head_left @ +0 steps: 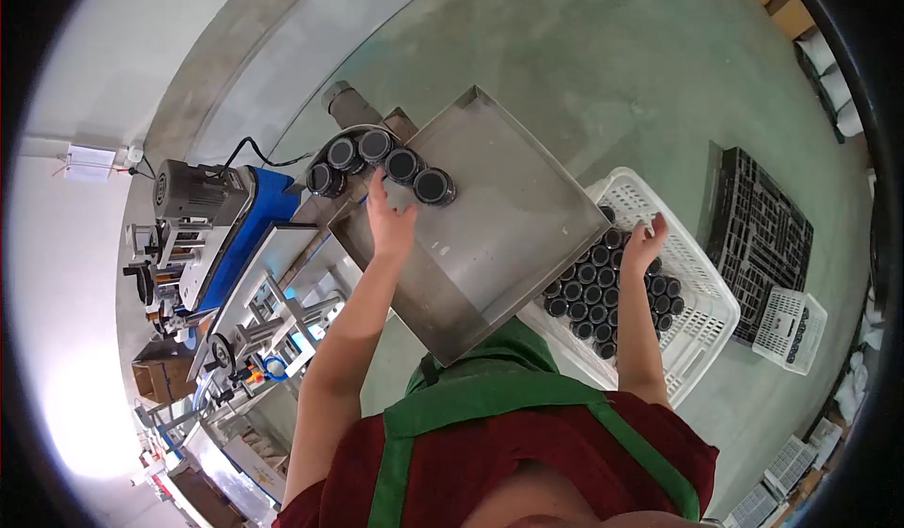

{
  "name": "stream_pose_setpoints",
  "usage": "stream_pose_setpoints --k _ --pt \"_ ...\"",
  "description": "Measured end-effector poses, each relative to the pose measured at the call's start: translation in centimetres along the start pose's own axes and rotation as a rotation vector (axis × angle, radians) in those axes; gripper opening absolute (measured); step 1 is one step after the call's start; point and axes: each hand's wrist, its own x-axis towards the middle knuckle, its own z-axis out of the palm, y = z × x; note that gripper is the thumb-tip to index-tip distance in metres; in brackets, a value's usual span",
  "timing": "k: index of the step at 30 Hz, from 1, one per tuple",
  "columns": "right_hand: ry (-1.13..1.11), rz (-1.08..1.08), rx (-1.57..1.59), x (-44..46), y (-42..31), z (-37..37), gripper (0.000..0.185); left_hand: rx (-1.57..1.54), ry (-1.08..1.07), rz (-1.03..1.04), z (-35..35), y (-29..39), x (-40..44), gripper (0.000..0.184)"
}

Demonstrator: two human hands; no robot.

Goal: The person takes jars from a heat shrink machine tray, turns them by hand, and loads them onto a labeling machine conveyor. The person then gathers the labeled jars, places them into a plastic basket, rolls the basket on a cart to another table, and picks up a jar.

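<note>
Several black-lidded jars (403,166) stand in a curved row at the far left corner of a metal tray (508,199), some on the round end of the machine. My left hand (391,222) is beside this row, fingers stretched and thumb apart, with nothing visible in it. Whether a fingertip touches a jar I cannot tell. My right hand (644,244) hangs over a white plastic basket (697,293), its fingers loosely bent and apart, holding nothing visible. Below it, many similar dark jars (593,295) stand packed together in the basket.
A machine with a blue panel (240,236), a motor (193,192) and a handwheel (220,350) lies to the left. On the floor at right are a black pallet (758,236) and a smaller white basket (777,340). Cardboard boxes (786,1) stand at the upper right.
</note>
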Motion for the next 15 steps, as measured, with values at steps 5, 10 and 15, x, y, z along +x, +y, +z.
stream_pose_setpoints --k 5,10,15 --pt "-0.695 -0.399 -0.085 -7.5 -12.5 4.4 0.066 0.453 -0.212 0.052 0.3 0.9 3.0 0.091" --pt "-0.984 -0.710 -0.146 -14.4 -14.9 16.4 0.096 0.585 -0.375 -0.050 0.0 3.0 4.5 0.079" --pt "-1.001 -0.506 -0.076 -17.1 -13.7 20.2 0.089 0.495 -0.311 0.062 0.8 1.1 3.9 0.066"
